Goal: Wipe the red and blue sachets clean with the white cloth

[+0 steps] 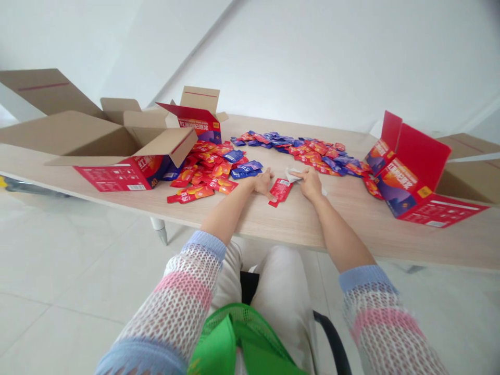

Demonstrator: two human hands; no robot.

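Both my hands rest on a light wood-grain table [344,224]. A red sachet [280,191] lies flat between them, with my left hand [262,183] beside its left edge, fingers close to it or touching. My right hand [310,183] sits on a crumpled white sheet [292,175], which sticks out past the fingers and on the far side of the hand. To the left lies a heap of red and blue sachets [207,169]. A longer band of the same sachets [300,148] curves across the table's far side.
Open red printed boxes stand at the left [117,177] and right [414,177], and another [195,122] stands behind the left heap. Large open cardboard cartons [66,130] sit at the far left, with another [469,172] at the far right. A green bag [242,338] lies on my lap.
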